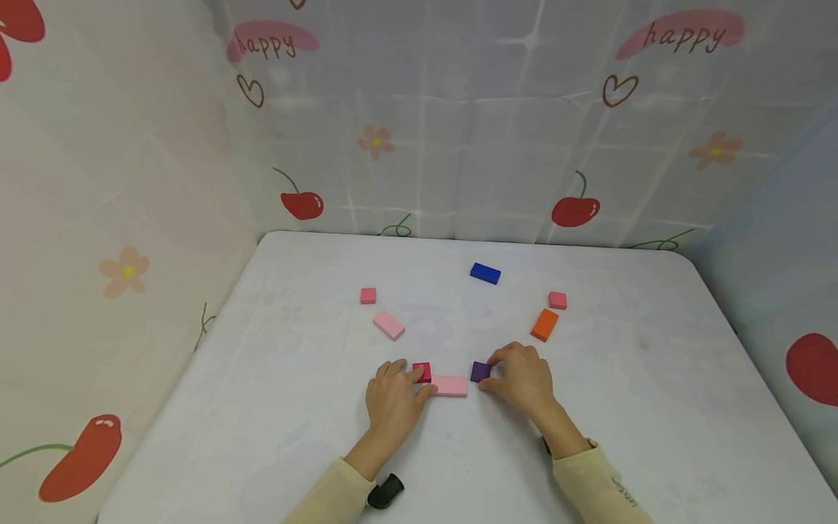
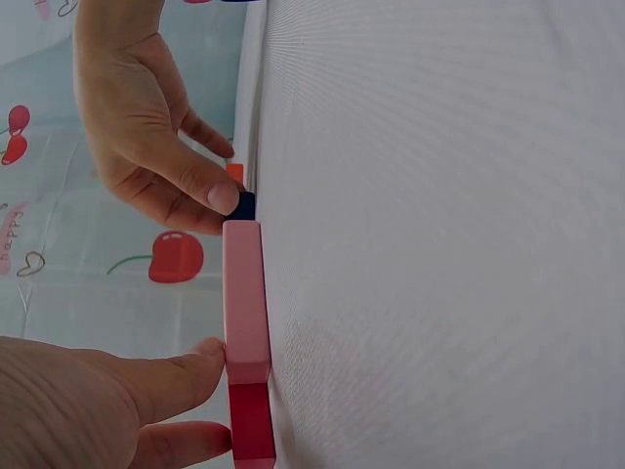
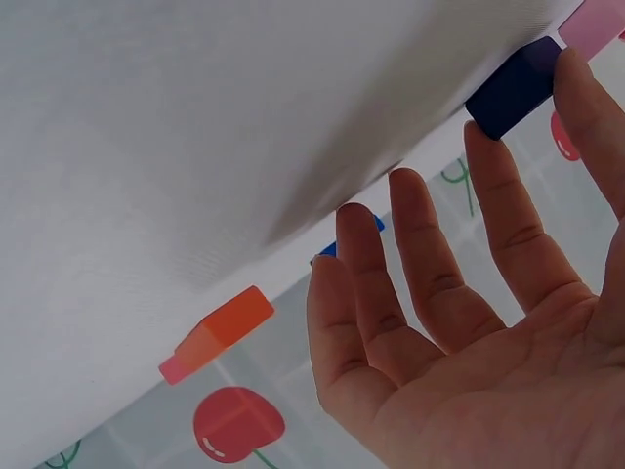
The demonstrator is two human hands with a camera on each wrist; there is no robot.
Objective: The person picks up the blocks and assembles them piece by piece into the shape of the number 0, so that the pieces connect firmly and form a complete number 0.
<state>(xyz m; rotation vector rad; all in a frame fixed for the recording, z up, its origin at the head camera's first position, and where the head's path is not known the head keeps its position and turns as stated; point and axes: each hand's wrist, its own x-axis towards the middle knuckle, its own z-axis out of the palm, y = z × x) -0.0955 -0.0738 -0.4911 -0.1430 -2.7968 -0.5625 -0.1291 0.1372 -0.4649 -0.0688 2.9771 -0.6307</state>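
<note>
In the head view, a light pink rectangular block lies near the table's front middle. A small crimson block sits at its left end. My left hand rests beside these two, thumb at the pink block and a fingertip at the crimson one. My right hand pinches a small dark purple block between thumb and index finger, just right of the pink block. In the right wrist view, this dark block lies between two fingertips, with the other fingers spread.
Farther back on the white table lie a blue block, an orange block, a second light pink block and two small pink blocks, one at left and one at right. Printed curtains surround the table.
</note>
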